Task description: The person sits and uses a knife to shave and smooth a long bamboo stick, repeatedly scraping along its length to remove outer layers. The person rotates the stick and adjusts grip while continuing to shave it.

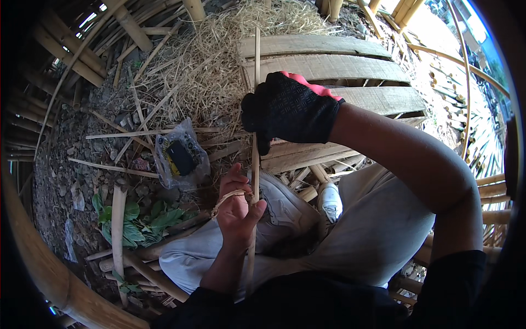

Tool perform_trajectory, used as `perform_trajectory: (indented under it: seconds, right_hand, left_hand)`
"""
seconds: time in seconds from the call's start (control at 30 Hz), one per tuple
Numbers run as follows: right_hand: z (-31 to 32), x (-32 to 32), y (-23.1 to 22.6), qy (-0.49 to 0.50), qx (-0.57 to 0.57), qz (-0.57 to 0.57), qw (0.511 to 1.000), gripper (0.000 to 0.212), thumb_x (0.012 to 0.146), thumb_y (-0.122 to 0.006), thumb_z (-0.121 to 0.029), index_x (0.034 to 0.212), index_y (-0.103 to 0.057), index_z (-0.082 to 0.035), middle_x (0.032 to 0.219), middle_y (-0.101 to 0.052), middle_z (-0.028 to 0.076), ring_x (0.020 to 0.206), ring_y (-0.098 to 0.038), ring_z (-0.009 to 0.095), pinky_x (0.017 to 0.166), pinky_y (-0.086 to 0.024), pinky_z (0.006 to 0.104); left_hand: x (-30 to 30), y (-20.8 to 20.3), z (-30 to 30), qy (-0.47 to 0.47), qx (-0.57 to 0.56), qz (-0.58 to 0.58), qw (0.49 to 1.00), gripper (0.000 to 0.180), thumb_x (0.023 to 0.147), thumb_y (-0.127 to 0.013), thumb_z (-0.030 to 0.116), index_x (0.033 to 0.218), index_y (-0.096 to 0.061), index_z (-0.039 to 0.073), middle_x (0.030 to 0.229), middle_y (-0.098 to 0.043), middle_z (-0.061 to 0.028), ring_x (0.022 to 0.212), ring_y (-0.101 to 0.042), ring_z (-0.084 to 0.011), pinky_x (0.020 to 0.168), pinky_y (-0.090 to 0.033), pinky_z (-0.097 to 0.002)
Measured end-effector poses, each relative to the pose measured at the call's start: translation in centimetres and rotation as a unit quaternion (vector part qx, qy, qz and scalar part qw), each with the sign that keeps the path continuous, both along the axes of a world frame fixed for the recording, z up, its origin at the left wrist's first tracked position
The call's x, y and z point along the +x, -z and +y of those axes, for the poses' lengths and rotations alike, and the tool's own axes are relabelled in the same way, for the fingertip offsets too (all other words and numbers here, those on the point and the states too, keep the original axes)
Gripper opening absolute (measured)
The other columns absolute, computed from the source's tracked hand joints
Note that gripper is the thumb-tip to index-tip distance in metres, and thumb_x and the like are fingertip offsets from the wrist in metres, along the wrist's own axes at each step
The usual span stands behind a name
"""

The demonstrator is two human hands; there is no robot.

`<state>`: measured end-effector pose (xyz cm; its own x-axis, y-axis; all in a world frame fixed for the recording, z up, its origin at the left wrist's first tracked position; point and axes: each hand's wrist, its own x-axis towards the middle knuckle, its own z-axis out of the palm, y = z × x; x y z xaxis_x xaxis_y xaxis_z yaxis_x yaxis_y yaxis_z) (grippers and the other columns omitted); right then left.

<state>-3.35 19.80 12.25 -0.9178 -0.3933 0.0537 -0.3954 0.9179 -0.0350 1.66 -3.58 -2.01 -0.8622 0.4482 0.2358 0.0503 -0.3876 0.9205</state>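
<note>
A long thin bamboo strip point(256, 60) runs upright through the middle of the view. My right hand point(287, 109), in a black glove with a red edge, is closed around the strip high up. My bare left hand point(236, 211) grips the same strip lower down, near my knee, with a thin curled shaving point(226, 198) across its fingers. Whether the gloved hand also holds a tool is hidden. I sit with legs in light grey trousers point(378, 230) and a white shoe point(330, 202) below the hands.
Flat bamboo slats point(329, 66) lie ahead. Straw-like shavings point(219, 71) cover the ground at the upper middle. A clear plastic bag with a dark object point(179, 156) sits to the left. Green leaves point(139, 219) and loose bamboo pieces lie at lower left. A thick bamboo pole point(49, 274) curves along the left rim.
</note>
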Motion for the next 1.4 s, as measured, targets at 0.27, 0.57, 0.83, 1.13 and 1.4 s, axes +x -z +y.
perform_trajectory:
  seconds: [0.27,0.57,0.83,1.13,1.4]
  right_hand:
    - [0.6,0.4,0.1,-0.06,0.002,0.041,0.997,0.025,0.073,-0.076,-0.025,0.094,-0.068,-0.015,0.084,-0.069,0.006,0.082,-0.069,0.029,0.07,-0.057,0.0421]
    - [0.6,0.6,-1.0,-0.072,0.01,0.089,0.993,0.018,0.075,-0.073,-0.027,0.09,-0.068,-0.018,0.089,-0.063,0.002,0.081,-0.068,0.025,0.068,-0.055,0.0401]
    - [-0.8,1.1,-0.7,-0.056,0.034,0.101,0.993,0.016,0.075,-0.072,-0.029,0.087,-0.069,-0.02,0.088,-0.063,0.001,0.079,-0.068,0.023,0.066,-0.055,0.0377]
    - [-0.7,1.6,-1.2,-0.113,0.05,0.146,0.982,0.016,0.073,-0.072,-0.029,0.086,-0.068,-0.021,0.087,-0.063,-0.001,0.077,-0.067,0.022,0.065,-0.055,0.0368]
    - [-1.0,1.9,-1.0,-0.094,0.037,0.123,0.987,0.017,0.073,-0.072,-0.028,0.087,-0.068,-0.02,0.087,-0.063,-0.001,0.079,-0.067,0.022,0.066,-0.055,0.0373]
  left_hand:
    - [0.3,0.6,-0.3,0.001,0.029,0.005,1.0,0.035,0.072,-0.077,-0.002,0.1,-0.059,0.008,0.114,-0.058,-0.0075,0.136,-0.04,-0.0271,0.113,-0.03,-0.0481]
    - [0.6,-1.3,-1.1,0.004,0.043,0.052,0.998,0.059,0.072,-0.086,0.035,0.115,-0.058,0.006,0.119,-0.059,-0.0164,0.132,-0.041,-0.0275,0.111,-0.034,-0.0454]
    - [1.5,-0.9,-0.2,-0.035,0.114,0.047,0.992,0.052,0.072,-0.085,0.044,0.105,-0.058,0.013,0.092,-0.064,-0.0054,0.111,-0.045,-0.0233,0.099,-0.035,-0.0427]
    - [2.6,-1.2,0.4,-0.026,0.196,0.04,0.979,0.032,0.082,-0.068,0.042,0.09,-0.062,0.011,0.091,-0.064,-0.009,0.101,-0.046,-0.0243,0.097,-0.034,-0.0428]
    - [2.6,-1.3,0.0,0.012,0.236,0.032,0.971,0.041,0.095,-0.043,0.044,0.081,-0.062,0.011,0.091,-0.063,-0.0083,0.099,-0.042,-0.0223,0.103,-0.031,-0.0429]
